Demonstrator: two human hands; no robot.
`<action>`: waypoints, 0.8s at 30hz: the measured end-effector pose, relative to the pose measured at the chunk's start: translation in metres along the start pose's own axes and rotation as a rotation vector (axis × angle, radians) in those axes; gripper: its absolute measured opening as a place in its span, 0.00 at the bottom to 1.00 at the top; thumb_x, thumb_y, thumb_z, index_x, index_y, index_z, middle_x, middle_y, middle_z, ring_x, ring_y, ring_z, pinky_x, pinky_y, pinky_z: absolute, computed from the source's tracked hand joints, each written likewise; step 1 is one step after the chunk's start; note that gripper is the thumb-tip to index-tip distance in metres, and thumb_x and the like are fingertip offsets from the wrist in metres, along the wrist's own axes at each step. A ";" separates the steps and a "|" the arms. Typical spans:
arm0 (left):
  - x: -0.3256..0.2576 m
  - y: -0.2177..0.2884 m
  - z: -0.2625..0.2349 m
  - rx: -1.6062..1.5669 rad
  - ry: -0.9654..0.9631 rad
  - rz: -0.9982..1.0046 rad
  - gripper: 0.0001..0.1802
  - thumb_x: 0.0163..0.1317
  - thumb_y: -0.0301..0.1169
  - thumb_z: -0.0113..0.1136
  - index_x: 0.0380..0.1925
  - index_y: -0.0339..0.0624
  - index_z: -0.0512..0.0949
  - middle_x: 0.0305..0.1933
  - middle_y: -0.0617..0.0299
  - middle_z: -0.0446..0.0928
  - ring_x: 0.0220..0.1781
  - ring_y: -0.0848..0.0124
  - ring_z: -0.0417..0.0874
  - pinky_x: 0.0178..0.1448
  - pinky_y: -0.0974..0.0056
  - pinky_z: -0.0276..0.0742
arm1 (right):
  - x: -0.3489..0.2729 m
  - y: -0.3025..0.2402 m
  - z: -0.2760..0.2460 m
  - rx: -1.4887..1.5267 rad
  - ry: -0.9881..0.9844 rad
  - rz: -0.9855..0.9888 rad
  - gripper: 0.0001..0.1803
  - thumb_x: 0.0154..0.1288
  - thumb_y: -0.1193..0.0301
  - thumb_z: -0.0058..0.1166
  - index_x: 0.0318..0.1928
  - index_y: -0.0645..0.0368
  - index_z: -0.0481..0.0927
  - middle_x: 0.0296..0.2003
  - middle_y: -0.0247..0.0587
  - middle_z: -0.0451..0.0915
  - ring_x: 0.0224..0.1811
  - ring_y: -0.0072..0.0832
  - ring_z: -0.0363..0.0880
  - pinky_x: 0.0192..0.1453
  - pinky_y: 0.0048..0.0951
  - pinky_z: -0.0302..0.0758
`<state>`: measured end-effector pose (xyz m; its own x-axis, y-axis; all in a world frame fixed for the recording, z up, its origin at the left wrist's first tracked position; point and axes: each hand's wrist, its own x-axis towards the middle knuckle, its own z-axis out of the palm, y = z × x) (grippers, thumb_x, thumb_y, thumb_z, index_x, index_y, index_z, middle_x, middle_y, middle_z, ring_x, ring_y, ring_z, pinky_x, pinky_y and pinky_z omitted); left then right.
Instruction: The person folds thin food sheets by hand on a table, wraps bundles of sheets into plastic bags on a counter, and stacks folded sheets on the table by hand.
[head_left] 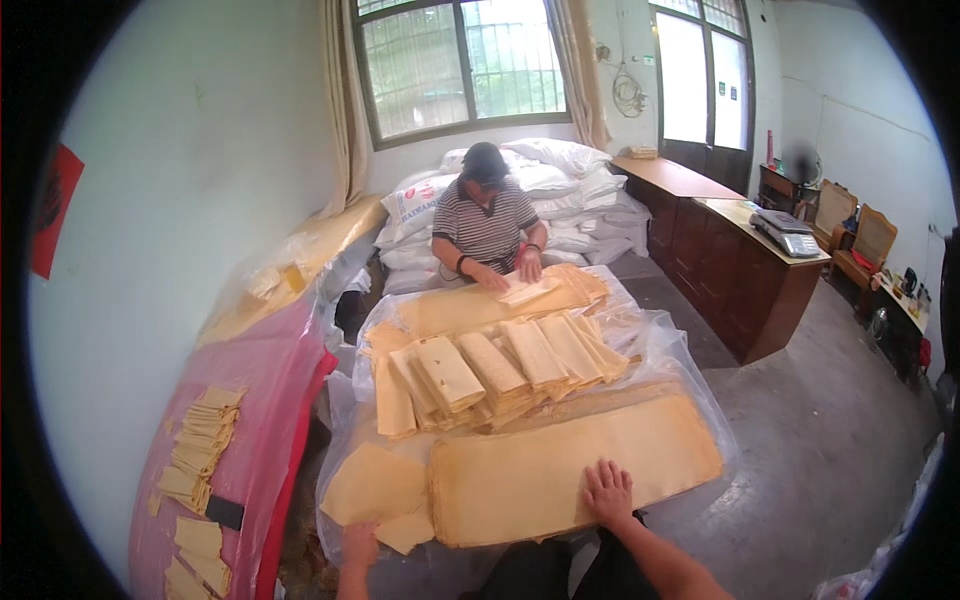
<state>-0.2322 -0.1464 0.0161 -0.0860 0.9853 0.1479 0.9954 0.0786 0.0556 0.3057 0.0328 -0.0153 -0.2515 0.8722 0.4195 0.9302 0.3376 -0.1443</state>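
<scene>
A broad stack of thin tan sheets (575, 468) lies flat on the near side of the table; their material I cannot make out for sure. My right hand (608, 492) rests palm down on this stack, fingers spread, close to its near edge. My left hand (360, 543) is at the table's near left edge, with its fingers curled at the side of a small loose tan sheet (405, 532). Just beyond it lies a larger loose tan piece (376, 485). Folded tan bundles (447, 374) lie in an overlapping row across the middle of the table.
Opposite me a person (486, 215) works with both hands on a tan sheet (528, 290). Clear plastic (715, 430) hangs over the table's edge. At left, a pink-covered surface (262, 400) bears folded tan pieces (205, 430) and a dark flat object (225, 512). White sacks (570, 160) stand behind.
</scene>
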 end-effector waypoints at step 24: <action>0.089 0.353 0.008 -0.257 0.072 0.429 0.25 0.45 0.39 0.68 0.45 0.49 0.76 0.47 0.56 0.73 0.52 0.55 0.75 0.51 0.50 0.76 | -0.002 0.033 0.044 1.043 -0.115 0.677 0.23 0.72 0.52 0.45 0.51 0.57 0.78 0.47 0.38 0.80 0.54 0.30 0.75 0.58 0.35 0.68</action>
<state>0.1119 -0.0298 0.0411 0.3170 0.9068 0.2780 0.8995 -0.3804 0.2150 0.3249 0.0581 -0.0605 0.1237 0.9883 -0.0892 0.2398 -0.1170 -0.9637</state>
